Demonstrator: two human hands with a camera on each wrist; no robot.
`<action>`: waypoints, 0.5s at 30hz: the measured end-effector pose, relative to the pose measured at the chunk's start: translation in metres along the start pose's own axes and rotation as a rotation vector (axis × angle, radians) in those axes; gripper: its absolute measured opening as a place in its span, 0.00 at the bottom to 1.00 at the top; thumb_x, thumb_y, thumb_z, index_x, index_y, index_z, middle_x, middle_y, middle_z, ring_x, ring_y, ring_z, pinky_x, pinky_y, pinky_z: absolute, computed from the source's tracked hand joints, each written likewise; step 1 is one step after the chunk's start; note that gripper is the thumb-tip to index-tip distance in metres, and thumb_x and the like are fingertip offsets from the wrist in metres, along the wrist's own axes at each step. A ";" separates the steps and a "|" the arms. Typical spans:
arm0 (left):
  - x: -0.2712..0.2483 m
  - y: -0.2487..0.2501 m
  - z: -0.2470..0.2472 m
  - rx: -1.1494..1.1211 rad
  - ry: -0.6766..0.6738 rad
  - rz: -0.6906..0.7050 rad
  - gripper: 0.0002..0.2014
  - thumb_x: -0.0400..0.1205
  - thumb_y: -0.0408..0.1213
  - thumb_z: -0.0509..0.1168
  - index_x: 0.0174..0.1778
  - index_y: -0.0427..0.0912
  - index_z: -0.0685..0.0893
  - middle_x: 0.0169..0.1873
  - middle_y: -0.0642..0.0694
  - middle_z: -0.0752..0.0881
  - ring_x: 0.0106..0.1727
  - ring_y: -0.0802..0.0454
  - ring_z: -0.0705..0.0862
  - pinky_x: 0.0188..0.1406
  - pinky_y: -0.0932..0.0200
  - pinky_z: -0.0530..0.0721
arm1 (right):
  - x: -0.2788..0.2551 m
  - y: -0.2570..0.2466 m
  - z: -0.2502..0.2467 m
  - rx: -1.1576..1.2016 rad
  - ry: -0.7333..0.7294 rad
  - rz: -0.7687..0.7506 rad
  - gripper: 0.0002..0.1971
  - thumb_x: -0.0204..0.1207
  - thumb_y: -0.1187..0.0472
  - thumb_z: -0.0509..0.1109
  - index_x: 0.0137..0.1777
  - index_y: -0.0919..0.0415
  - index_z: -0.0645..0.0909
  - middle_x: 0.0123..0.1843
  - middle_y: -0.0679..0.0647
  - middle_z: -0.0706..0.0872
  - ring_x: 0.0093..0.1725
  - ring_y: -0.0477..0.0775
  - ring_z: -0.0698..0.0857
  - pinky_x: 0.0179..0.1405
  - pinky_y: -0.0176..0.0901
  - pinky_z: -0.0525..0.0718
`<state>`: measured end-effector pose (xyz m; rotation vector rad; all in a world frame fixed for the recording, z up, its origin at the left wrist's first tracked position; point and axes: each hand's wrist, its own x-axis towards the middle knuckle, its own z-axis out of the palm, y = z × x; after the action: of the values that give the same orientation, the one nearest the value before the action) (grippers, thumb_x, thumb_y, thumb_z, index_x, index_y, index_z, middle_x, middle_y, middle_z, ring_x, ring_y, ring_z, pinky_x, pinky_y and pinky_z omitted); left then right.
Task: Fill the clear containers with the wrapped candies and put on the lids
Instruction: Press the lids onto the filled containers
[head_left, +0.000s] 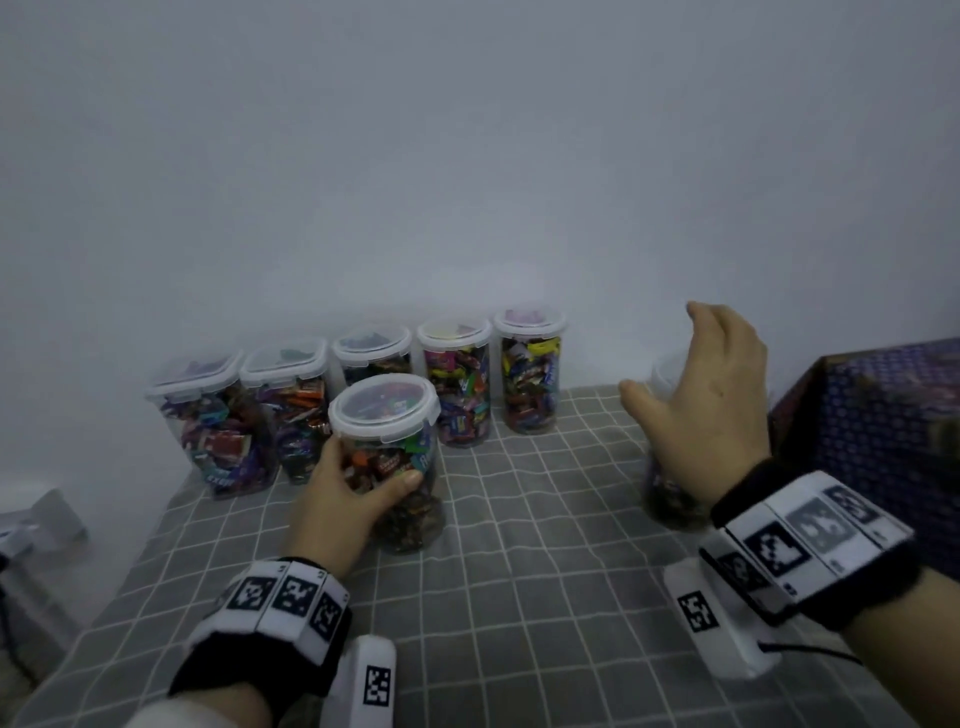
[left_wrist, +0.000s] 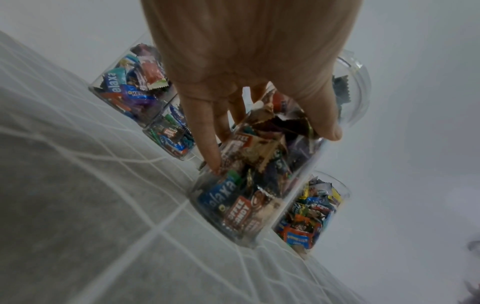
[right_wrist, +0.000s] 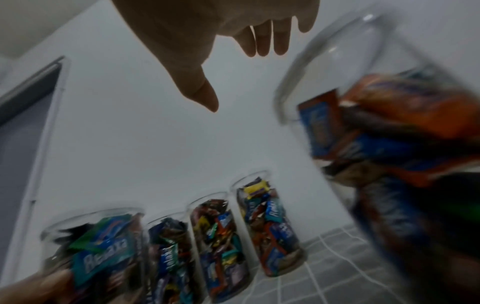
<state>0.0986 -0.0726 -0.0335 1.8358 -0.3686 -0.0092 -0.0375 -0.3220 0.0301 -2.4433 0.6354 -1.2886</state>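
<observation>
A counter (head_left: 519, 545) covered by a grey grid-patterned cloth is seen against a pale wall, with a dark patterned box (head_left: 878, 436) at its right edge. Five lidded clear containers (head_left: 457, 384) packed with wrapped candies are ranged in a row along the wall, presumably parked there as finished. A sixth lidded container (head_left: 387, 457) stands in front of the row and is gripped at mid-height by the left hand (head_left: 353, 499), its fingers (left_wrist: 207, 131) and thumb curled round the wall, likely so that it can be slid back to join the others. A further container (right_wrist: 389, 144), partly filled and with no lid seen on it (it is blurred and mostly hidden in the head view), stands at the right; the right hand (head_left: 701, 395) is held spread just above it, fingers (right_wrist: 267, 41) relaxed and nothing held, apparently reaching for it. On the wrappers, "Relaxa" (right_wrist: 103, 255) and "COFFEE CANDY" (left_wrist: 239, 214) can be read.
</observation>
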 end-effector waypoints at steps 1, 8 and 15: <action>-0.001 0.000 0.000 -0.009 0.004 -0.005 0.40 0.62 0.49 0.82 0.68 0.57 0.70 0.64 0.52 0.80 0.65 0.50 0.78 0.69 0.44 0.75 | 0.000 0.007 -0.005 -0.009 0.007 0.033 0.41 0.67 0.56 0.77 0.76 0.72 0.62 0.75 0.68 0.66 0.74 0.67 0.64 0.75 0.55 0.60; -0.002 0.000 0.001 0.006 0.011 -0.013 0.38 0.68 0.41 0.79 0.73 0.51 0.69 0.63 0.53 0.77 0.64 0.52 0.75 0.69 0.47 0.73 | -0.019 0.045 -0.017 0.149 -0.109 0.291 0.57 0.61 0.54 0.83 0.81 0.67 0.48 0.79 0.64 0.57 0.79 0.60 0.58 0.79 0.51 0.58; -0.003 0.000 0.001 0.014 0.023 -0.032 0.41 0.66 0.45 0.79 0.74 0.52 0.69 0.63 0.53 0.78 0.63 0.52 0.75 0.70 0.44 0.73 | -0.020 0.079 0.012 0.274 -0.232 0.492 0.46 0.47 0.45 0.83 0.66 0.61 0.73 0.61 0.58 0.83 0.59 0.59 0.83 0.60 0.58 0.82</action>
<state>0.0951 -0.0731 -0.0344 1.8541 -0.3237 -0.0073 -0.0567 -0.3785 -0.0265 -2.0024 0.8616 -0.8221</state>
